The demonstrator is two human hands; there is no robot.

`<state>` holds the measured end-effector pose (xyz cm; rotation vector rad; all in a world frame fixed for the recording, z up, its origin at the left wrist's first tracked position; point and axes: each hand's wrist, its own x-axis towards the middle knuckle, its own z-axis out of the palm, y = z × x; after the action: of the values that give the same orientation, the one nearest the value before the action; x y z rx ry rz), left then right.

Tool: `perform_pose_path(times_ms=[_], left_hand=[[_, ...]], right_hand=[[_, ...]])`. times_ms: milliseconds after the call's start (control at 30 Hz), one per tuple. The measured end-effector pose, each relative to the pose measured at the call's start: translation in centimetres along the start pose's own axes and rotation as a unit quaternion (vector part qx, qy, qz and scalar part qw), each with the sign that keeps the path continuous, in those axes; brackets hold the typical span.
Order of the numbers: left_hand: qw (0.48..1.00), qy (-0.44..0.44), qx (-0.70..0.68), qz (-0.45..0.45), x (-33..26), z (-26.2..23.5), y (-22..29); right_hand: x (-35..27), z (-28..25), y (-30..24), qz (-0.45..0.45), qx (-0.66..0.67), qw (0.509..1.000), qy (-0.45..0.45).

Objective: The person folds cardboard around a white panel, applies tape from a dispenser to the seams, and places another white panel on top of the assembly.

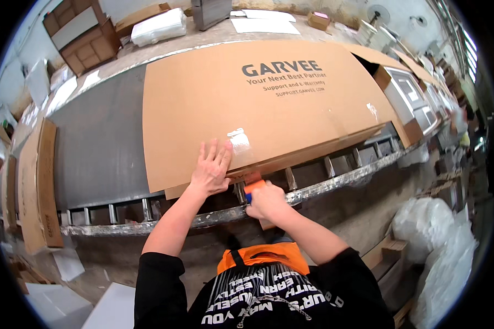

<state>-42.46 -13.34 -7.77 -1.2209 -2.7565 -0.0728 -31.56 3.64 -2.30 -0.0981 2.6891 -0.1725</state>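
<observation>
Big brown carton [197,98], closed, lies flat on a roller line in mid-view, long near edge facing the person. L hand [209,169] is spread, palm down on the carton top by that edge, pressing, w/ fingers just beside a shiny tape strip [239,141]. R hand [268,202] is clenched around an orange tool [253,186] w/ a blue part, up against the carton's near side; exact tool type hard to tell.

Edges & room: btwn carton and the worn metal rail [219,216], a narrow band of rollers [146,209] shows; R hand works over it. To the L, a wide span of dark gray surface [99,142] runs from the carton's L edge to a narrow upright carton [37,186]. R side is tight: an open-flapped box [406,90] w/ a white-framed item sits close at that end; can't tell if they touch.

Around: a ledge [214,39] runs behind the line, w/ a brown box stack [82,33] far L, a white wrapped pack [159,26], white sheets [263,25] & a small box [318,21]. Lower R, bulky clear plastic bags [428,222] take up floor nr the person's R side; lower L, pale panels [112,307] lie close to the L sleeve [158,290].
</observation>
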Motion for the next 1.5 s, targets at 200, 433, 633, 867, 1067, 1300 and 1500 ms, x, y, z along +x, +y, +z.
perform_pose_path(times_ms=[200,433,633,867,1067,1300,1500], left_hand=[[0.999,0.019,-0.011,0.049,1.9,0.7,0.6],[0.993,-0.077,0.007,-0.089,4.1,-1.6,3.5],[0.994,-0.064,-0.015,-0.087,3.5,-1.6,2.6],[0.991,-0.089,0.004,-0.098,2.9,-1.1,2.3],[0.991,-0.081,0.016,-0.106,3.2,-1.9,2.5],[0.987,-0.087,0.026,-0.129,3.2,-1.6,2.7],[0.986,-0.083,0.033,-0.138,3.3,-1.6,4.4]], right_hand=[[6.0,4.8,-1.9,-0.052,-0.103,0.993,-0.039],[-3.1,-2.4,6.3,0.008,0.001,1.0,0.002],[3.1,-14.3,12.7,-0.013,0.043,0.935,0.353],[4.1,-13.2,10.5,0.052,0.025,0.998,0.023],[0.0,-2.5,10.6,0.101,-0.039,0.994,-0.013],[4.5,4.2,10.3,-0.034,-0.149,0.988,-0.023],[-3.3,4.5,17.2,-0.04,0.006,0.999,-0.006]])
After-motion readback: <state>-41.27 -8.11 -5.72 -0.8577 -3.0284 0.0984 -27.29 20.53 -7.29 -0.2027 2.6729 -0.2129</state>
